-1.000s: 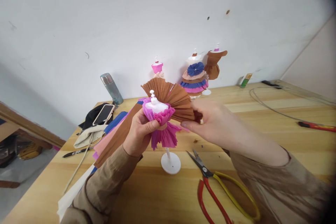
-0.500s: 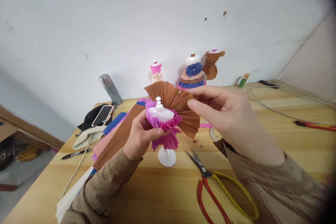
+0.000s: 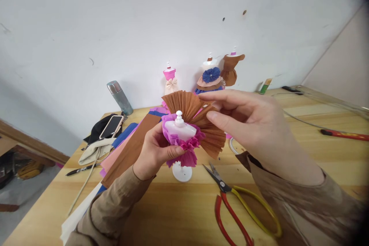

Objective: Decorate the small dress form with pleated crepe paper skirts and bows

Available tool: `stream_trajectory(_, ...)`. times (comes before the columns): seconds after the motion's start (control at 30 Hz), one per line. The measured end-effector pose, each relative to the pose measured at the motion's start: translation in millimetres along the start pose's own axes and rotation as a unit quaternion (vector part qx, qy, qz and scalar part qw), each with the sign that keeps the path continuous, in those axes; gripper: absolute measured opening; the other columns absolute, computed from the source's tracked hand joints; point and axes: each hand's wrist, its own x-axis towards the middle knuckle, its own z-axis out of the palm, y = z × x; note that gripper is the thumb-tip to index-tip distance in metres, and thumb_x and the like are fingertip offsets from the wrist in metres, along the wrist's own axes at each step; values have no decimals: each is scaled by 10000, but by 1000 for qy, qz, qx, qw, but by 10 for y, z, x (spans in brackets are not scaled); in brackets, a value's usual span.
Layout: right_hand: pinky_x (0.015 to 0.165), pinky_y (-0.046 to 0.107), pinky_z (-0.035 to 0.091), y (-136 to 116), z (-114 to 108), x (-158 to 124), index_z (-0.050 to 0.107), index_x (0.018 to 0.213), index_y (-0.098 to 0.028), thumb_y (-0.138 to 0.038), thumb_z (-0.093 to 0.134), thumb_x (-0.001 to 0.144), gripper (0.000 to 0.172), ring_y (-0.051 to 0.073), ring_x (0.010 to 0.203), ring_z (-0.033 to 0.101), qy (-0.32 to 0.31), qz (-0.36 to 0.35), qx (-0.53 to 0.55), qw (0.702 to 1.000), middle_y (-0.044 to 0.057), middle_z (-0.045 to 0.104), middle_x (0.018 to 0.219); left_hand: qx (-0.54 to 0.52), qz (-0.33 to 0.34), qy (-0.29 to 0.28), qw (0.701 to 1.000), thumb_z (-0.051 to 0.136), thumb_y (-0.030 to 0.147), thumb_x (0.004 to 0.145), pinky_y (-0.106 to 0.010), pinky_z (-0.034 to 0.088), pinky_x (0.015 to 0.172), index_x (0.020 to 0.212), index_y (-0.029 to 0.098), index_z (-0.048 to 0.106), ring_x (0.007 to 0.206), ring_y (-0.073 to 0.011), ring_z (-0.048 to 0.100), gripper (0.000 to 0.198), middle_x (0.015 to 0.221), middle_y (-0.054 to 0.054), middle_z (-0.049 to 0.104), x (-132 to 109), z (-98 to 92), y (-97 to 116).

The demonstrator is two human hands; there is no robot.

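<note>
My left hand (image 3: 157, 148) is closed around a small white mannequin bust (image 3: 183, 128), gripping it at the front and side. Magenta and violet crinkled paper (image 3: 184, 157) wraps the bust as a ruffled bodice. Behind its shoulder a brown pleated paper fan (image 3: 213, 136) spreads out, parted by a gap near the top. My right hand (image 3: 245, 119) has thumb and index finger at the fan's upper right edge, with pleats between them; its other fingers are curled. The bust's round white base (image 3: 182, 173) shows below, its pole mostly hidden.
Open scissors (image 3: 225, 188) lie in front on the wooden table. Paper strips (image 3: 127, 152), a phone (image 3: 112, 127) and a pen (image 3: 82, 170) are at left, near a flask (image 3: 119, 98). Dressed mini mannequins (image 3: 211, 75) stand by the wall. Wire (image 3: 302, 123) and a red-handled tool (image 3: 346, 135) lie right.
The bust and fan have shifted slightly right, and the bust tilts more. My right index finger has slid left over the fan's top edge, widening its gap from the thumb.
</note>
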Motion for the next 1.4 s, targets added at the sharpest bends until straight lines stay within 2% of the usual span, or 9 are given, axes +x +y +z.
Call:
stream_trajectory(0.2,458,247,426,7,0,1,733,842,-217,-202,616,791,129,127,555,543,6,-20,-48,999,-1,626,643,11,2,3,1000,855,134,638,-257,574,737,967,197,710,807,-170,709,366,958,-33,765,-10,48,38)
stream_trajectory(0.3,465,255,427,-11,1,6,704,775,-218,-208,623,787,83,133,555,544,6,-18,-48,999,-2,627,637,13,3,5,1000,855,140,639,-263,572,731,962,196,709,808,-177,710,359,956,-33,764,-16,41,42)
stream_trajectory(0.47,535,271,451,-54,-3,10,589,649,-219,-158,608,799,163,137,590,561,-1,-31,-38,999,-10,603,628,23,-1,12,1000,866,161,625,-303,576,752,978,186,706,811,-200,709,388,972,-53,761,-20,27,28)
stream_trajectory(0.6,520,274,414,-36,10,14,547,631,-221,-140,613,802,200,130,558,523,12,-51,-56,997,-21,560,595,19,2,19,1000,868,192,629,-296,574,745,980,182,700,815,-197,702,390,967,-52,756,-18,36,9)
stream_trajectory(0.77,480,268,384,17,71,8,545,617,-215,-192,631,806,209,119,519,487,29,-19,-28,999,-23,527,566,10,-10,22,1000,870,215,632,-273,563,744,1007,171,694,855,-200,697,416,991,-59,751,-14,38,4)
stream_trajectory(1.03,526,296,458,5,69,-13,594,661,-238,-255,648,805,155,153,582,553,8,-1,28,1000,4,601,635,18,-27,9,999,882,251,613,-263,548,684,977,167,740,727,-170,664,400,870,-52,749,-7,12,21)
stream_trajectory(1.13,531,304,469,-8,52,-7,601,661,-246,-285,641,820,168,167,597,572,-3,-9,16,1000,10,616,631,17,-24,15,999,881,264,614,-278,555,689,971,170,745,714,-170,659,393,863,-53,747,-6,26,20)
stream_trajectory(1.3,506,288,431,8,58,-11,572,619,-230,-232,640,826,217,134,529,501,39,-43,-50,997,-11,567,577,2,-18,12,1000,877,234,620,-271,557,717,956,184,755,753,-169,670,361,893,-47,756,-6,31,9)
stream_trajectory(1.4,522,290,448,19,43,-16,605,646,-233,-213,627,838,194,141,554,536,37,-49,-50,997,-6,600,604,2,-19,14,1000,881,217,611,-270,558,727,956,189,758,768,-170,673,367,907,-43,759,-7,26,7)
